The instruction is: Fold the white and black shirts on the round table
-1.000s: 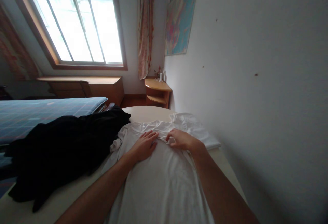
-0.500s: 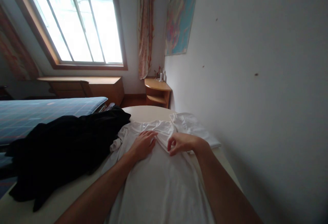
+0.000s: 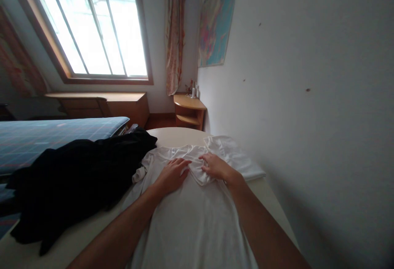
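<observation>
A white shirt (image 3: 197,219) lies spread on the pale table (image 3: 175,134), its neckline at the far end. My left hand (image 3: 175,173) rests flat on its upper part, fingers apart. Just to the right, my right hand (image 3: 214,166) lies on a folded-over part of the shirt near the collar, with its fingers spread and bent. Behind my right hand is a folded white cloth (image 3: 237,156). To the left of the shirt lies a crumpled black garment (image 3: 80,178).
At the left stands a blue checked mattress (image 3: 61,131). The white wall (image 3: 292,137) runs close along the table's right side. Beyond the table are a wooden corner shelf (image 3: 189,102) and a low wooden desk (image 3: 126,96) under the window.
My right hand has moved slightly away from me, and its curled fingers have opened onto the shirt. The folded-over part by the collar now lies flatter. My left hand has hardly moved.
</observation>
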Demonstrator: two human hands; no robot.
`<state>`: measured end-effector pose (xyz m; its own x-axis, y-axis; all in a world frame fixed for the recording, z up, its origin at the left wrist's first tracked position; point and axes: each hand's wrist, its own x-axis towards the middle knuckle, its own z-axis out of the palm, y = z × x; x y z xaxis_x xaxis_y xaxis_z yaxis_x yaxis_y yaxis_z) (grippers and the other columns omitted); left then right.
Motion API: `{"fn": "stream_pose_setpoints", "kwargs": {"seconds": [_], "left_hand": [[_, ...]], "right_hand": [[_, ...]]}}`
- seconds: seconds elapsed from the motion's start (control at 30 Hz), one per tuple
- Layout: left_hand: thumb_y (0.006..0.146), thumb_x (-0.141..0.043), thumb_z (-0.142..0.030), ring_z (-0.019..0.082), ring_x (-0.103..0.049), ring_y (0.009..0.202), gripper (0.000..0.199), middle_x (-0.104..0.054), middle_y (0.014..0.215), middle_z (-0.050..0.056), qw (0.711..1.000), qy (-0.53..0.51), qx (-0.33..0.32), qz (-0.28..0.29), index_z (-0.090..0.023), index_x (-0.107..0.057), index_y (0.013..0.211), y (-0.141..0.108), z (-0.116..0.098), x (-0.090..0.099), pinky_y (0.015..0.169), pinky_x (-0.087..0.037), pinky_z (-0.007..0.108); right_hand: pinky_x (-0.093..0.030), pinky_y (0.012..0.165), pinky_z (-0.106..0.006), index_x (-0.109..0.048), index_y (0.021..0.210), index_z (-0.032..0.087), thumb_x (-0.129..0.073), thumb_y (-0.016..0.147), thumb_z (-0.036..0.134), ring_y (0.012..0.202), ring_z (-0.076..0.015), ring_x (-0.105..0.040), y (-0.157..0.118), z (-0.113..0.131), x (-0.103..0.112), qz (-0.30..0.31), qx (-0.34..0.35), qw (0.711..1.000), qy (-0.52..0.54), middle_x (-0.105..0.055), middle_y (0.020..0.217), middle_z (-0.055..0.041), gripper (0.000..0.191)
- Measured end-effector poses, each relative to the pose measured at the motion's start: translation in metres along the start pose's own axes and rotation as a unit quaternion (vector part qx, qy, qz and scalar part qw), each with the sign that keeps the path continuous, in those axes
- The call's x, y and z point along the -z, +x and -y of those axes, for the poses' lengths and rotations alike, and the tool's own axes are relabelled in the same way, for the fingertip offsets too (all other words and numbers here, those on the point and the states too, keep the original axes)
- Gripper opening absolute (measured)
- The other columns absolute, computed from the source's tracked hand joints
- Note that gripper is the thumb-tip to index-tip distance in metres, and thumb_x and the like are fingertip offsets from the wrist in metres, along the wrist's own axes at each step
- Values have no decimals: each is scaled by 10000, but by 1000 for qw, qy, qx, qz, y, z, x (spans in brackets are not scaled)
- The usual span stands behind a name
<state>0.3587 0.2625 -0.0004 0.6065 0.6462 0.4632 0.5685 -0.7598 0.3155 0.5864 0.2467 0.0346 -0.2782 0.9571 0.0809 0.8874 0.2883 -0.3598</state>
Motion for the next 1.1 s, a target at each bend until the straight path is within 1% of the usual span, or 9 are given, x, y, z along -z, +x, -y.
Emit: {"fn": "stream_pose_setpoints", "kwargs": {"seconds": [0.1,0.17,0.27,0.37,0.53,0.67,0.8,0.93,1.1], "left_hand": [[956,-530,-255,268,-552,1228,400,-608,1344,69,1000,20,1,15,-289,-575,1352,-2,4,-5,1061,-434,459],[965,-520,-267,278,-530,1255,387,-590,1379,69,1000,24,-2,18,-285,-590,1345,-3,6,-7,1075,-426,470],[991,-463,-255,250,-560,1200,341,-646,1294,64,999,3,-25,26,-256,-633,1286,-2,5,-6,1071,-434,438],[995,-429,-218,218,-601,1121,313,-685,1195,61,999,-23,-30,11,-237,-670,1193,2,1,-1,1040,-450,389],[969,-469,-214,199,-646,964,203,-704,1027,46,997,-32,33,-59,-230,-668,1004,5,-4,5,898,-496,336],[962,-511,-248,206,-645,922,156,-708,959,35,999,-13,38,-19,-230,-665,970,3,-2,2,882,-495,343],[949,-525,-222,218,-629,1038,223,-698,1088,49,999,-21,29,-1,-234,-666,1122,1,2,-3,964,-474,363],[936,-510,-174,215,-640,1026,253,-706,1082,45,999,-31,20,4,-237,-685,1107,2,2,-2,974,-474,370],[912,-542,-186,204,-657,959,160,-715,1010,29,997,-37,48,-41,-238,-672,989,3,-1,2,914,-500,341]], "right_hand": [[-379,1080,-310,-646,1267,146,-560,904,176,1213,-211,-576,4,-7,-4,-27,-6,999,-23,-641,1296,-128,374],[-338,1116,-335,-620,1312,142,-497,937,164,1283,-218,-518,6,-9,-6,-51,-20,997,-51,-584,1379,-143,396],[-303,1142,-382,-566,1390,168,-465,964,201,1373,-248,-417,6,-10,-9,-56,-50,993,-93,-464,1510,-137,439],[-318,1129,-429,-528,1431,202,-445,986,271,1387,-282,-387,3,-7,-11,-43,-78,990,-108,-413,1555,-110,458],[-276,1146,-490,-457,1486,218,-400,1008,342,1429,-306,-316,-2,-2,-10,-40,-112,988,-98,-358,1591,-96,498],[-213,1159,-557,-439,1499,244,-379,1016,417,1468,-328,-244,-3,1,-12,-4,-125,987,-100,-338,1603,-86,516],[-172,1164,-568,-416,1511,269,-381,1013,465,1493,-330,-190,-3,3,-14,10,-129,986,-101,-319,1610,-95,537],[-199,1156,-545,-455,1482,270,-401,1010,394,1472,-315,-239,-3,2,-10,-17,-130,987,-93,-341,1602,-75,491],[-317,1069,-457,-644,1255,238,-481,966,294,1310,-281,-449,-2,-3,7,-41,-147,985,-83,-612,1363,-85,337]]}}
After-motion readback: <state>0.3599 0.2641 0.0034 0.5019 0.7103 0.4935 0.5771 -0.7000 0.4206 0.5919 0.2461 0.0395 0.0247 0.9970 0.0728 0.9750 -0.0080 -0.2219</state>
